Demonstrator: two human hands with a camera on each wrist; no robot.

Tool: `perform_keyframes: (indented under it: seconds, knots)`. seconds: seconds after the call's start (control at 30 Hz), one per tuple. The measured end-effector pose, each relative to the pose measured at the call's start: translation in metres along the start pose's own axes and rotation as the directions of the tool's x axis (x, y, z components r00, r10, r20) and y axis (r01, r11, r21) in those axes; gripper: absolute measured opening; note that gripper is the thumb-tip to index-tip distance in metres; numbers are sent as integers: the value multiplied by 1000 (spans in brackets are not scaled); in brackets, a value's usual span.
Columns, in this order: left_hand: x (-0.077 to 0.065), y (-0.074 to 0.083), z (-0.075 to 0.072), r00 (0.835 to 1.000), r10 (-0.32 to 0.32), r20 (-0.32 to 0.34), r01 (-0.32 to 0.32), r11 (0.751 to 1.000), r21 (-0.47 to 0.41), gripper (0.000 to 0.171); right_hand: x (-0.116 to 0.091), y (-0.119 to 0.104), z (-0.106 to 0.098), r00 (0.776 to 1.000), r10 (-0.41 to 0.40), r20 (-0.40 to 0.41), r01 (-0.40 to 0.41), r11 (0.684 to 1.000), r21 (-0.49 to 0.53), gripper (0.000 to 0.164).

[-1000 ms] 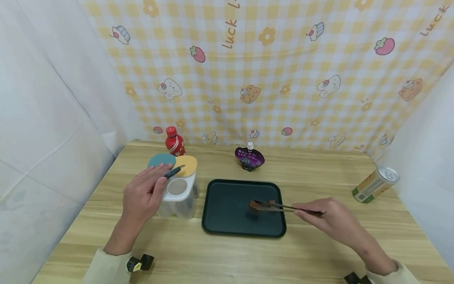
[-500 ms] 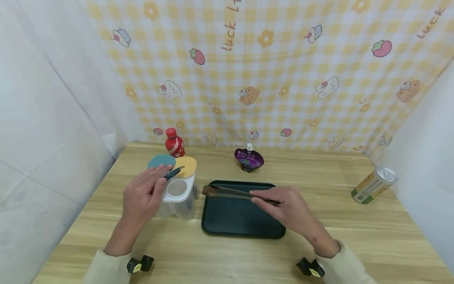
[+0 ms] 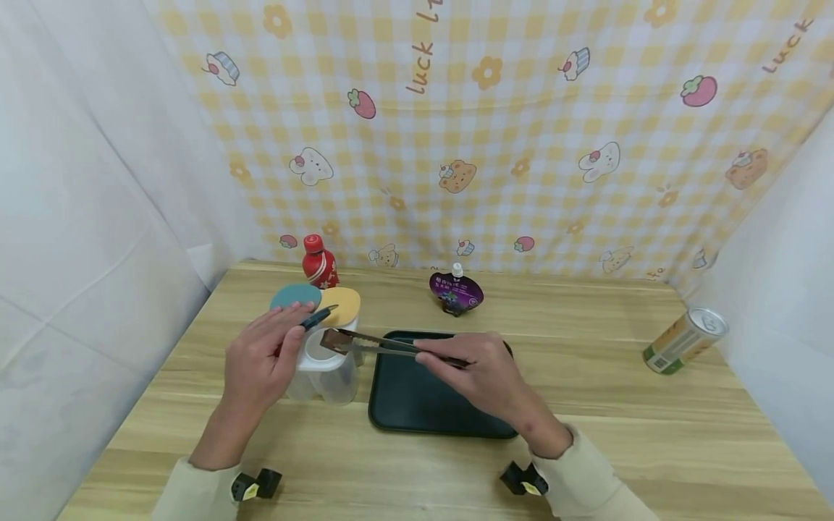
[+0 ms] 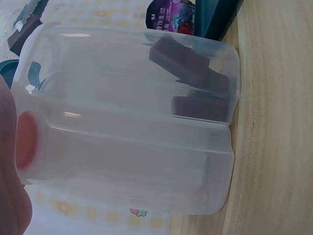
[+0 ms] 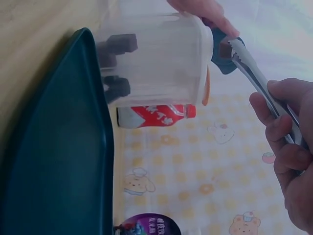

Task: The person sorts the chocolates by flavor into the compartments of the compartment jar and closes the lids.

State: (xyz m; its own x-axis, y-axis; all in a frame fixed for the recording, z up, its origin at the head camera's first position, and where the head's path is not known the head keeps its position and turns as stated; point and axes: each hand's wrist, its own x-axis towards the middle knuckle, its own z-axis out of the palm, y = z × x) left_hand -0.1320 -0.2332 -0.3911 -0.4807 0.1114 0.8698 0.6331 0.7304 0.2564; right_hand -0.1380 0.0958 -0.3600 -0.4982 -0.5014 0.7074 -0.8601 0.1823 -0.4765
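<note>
My right hand (image 3: 489, 373) grips metal tongs (image 3: 391, 346), which pinch a small brown block (image 3: 334, 341) over the uncovered round opening of a clear storage container (image 3: 339, 380). My left hand (image 3: 260, 354) lies across the container's top with its fingers extended, beside a raised dark teal flap lid (image 3: 317, 317). A teal lid (image 3: 295, 295) and a yellow lid (image 3: 342, 306) cover the rear openings, while a red lid (image 4: 27, 141) shows under the left hand in the left wrist view. Several dark blocks (image 4: 183, 58) lie at the container's bottom.
A dark green tray (image 3: 436, 405) is right of the container, partly beneath the right hand. Behind stand a red bottle (image 3: 319, 264) and a purple spouted pouch (image 3: 456, 291). A can (image 3: 684, 340) stands at the far right. A checked cloth (image 3: 417, 145) hangs behind the table.
My right hand has carried the brown block in the tongs from the tray leftward, across the tray's edge, to over the container's opening. My left hand has stayed on the container.
</note>
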Motion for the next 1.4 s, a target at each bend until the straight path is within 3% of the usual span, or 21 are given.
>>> perform_keyframes:
  seconds: [0.4,0.67,1.0,1.4]
  knots:
    - [1,-1,1,1000,-12,5,12,1000,-4,62,5,1,13,1000,-24,-18,24,1000,3,21]
    - [1,0,0,1000,-17,12,17,1000,1,63,5,1,12,1000,18,-6,-18,999,-29,20]
    - [1,0,0,1000,-14,7,14,1000,3,62,4,2,10,1000,11,-5,-11,999,-40,20]
    - [1,0,0,1000,-1,1,1,1000,-1,59,-21,10,-9,999,48,0,-48,995,-85,23]
